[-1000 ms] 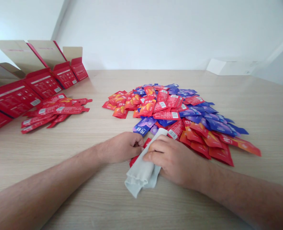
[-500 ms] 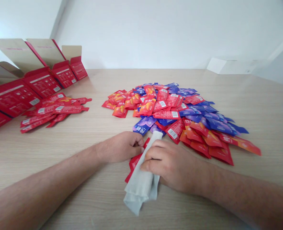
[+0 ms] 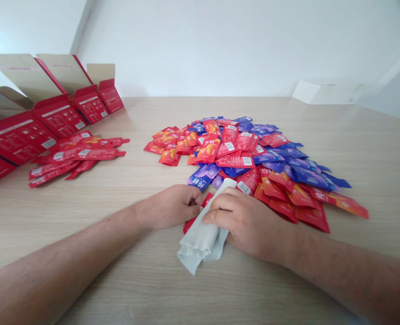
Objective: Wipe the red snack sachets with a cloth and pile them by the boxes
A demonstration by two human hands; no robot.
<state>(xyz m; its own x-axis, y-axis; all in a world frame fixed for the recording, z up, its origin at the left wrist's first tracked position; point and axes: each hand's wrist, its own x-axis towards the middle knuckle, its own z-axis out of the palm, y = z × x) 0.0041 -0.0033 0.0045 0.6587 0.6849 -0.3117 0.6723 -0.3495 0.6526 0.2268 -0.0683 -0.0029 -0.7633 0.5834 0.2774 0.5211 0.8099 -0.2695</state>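
My right hand [image 3: 243, 221] is closed on a folded white cloth [image 3: 200, 237], whose loose end hangs toward me. Under the cloth lies a red sachet [image 3: 190, 224], mostly covered by it. My left hand [image 3: 172, 206] has its fingers curled at the sachet's left side, thumb and forefinger pinching its edge. Just beyond both hands spreads a heap of red sachets [image 3: 234, 161] and purple sachets [image 3: 204, 175], some with barcodes showing.
Open red cartons [image 3: 59, 116] stand in a row at the left, flaps up. Several red sachets [image 3: 81, 153] lie piled before them. A white box [image 3: 324, 93] sits at the table's far right, against the wall. The table [image 3: 135, 289] is pale wood.
My right hand and the cloth have slid a little away from me along the sachet, covering more of its near end. My left hand has stayed almost in place.
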